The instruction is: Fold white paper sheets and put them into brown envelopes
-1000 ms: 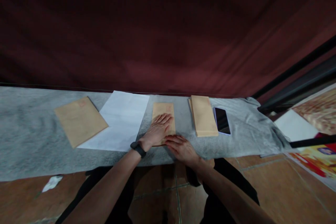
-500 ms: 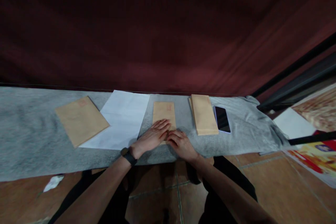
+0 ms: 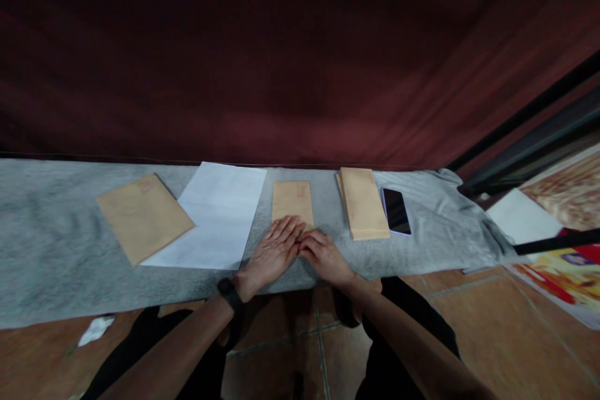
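Observation:
A small brown paper envelope (image 3: 291, 199) with red print at its top right lies flat on the grey cloth. Across its lower part rests my left hand (image 3: 275, 249), fingers stretched out and palm down. My right hand (image 3: 324, 256) is at the envelope's lower right edge, its fingers bent and held together against the paper. The two hands meet near the thumbs and cover the envelope's bottom end. A dark watch (image 3: 229, 294) is on my left wrist.
White paper sheets (image 3: 220, 212) lie to the left, partly under a wider brown envelope (image 3: 145, 219). On the right are a stack of brown envelopes (image 3: 368, 203) and a phone (image 3: 396, 211). A dark red curtain (image 3: 290, 75) hangs behind the grey cloth (image 3: 51, 250).
My left hand has slid slightly down and flattened over the envelope's lower end. My right hand has barely moved, and the envelope stays in place.

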A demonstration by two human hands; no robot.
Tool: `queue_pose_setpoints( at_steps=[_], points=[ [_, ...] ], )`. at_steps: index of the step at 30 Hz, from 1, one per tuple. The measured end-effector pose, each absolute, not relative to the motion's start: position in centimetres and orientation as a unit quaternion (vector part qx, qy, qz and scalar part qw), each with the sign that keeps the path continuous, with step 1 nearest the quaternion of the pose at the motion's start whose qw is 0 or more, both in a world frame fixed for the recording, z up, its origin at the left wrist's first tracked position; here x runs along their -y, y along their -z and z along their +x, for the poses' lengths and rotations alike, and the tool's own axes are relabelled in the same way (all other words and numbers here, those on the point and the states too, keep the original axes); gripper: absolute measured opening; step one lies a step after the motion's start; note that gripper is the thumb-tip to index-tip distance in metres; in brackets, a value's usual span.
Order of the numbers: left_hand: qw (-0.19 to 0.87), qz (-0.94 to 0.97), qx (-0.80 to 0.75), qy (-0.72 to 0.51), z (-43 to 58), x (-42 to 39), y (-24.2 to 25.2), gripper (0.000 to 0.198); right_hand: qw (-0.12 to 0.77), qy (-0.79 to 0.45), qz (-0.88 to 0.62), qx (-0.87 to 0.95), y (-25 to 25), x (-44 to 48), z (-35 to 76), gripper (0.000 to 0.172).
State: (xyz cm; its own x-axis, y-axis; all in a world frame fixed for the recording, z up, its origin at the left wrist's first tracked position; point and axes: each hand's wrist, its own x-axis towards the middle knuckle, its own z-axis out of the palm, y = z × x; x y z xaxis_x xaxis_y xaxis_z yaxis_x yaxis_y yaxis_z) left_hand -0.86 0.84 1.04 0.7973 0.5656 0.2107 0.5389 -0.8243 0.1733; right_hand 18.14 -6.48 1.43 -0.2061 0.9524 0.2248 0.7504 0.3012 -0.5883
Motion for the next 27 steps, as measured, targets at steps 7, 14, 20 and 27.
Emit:
queue_pose_setpoints(
  at_steps=[7, 14, 20, 27],
  points=[
    [0.051, 0.945, -0.297, -0.127, -1.0, -1.0, -0.9, 0.055, 0.283, -0.189, -0.533, 0.775, -1.3, 5.7, 20.0, 0.027],
    [0.032, 0.952, -0.270, -0.140, -0.6, 0.0, -1.2, 0.048, 0.204, -0.147, -0.584, 0.772, -1.6, 4.8, 21.4, 0.052],
    [-0.007, 0.970, -0.226, -0.090, -0.3, 1.8, -2.5, 0.042, 0.117, -0.126, -0.583, 0.794, -1.4, 3.4, 21.4, 0.058],
    [0.075, 0.969, -0.219, -0.085, -0.2, 2.4, -3.2, 0.028, 0.109, -0.112, -0.584, 0.796, -0.5, -1.1, 22.0, 0.056]
  ],
)
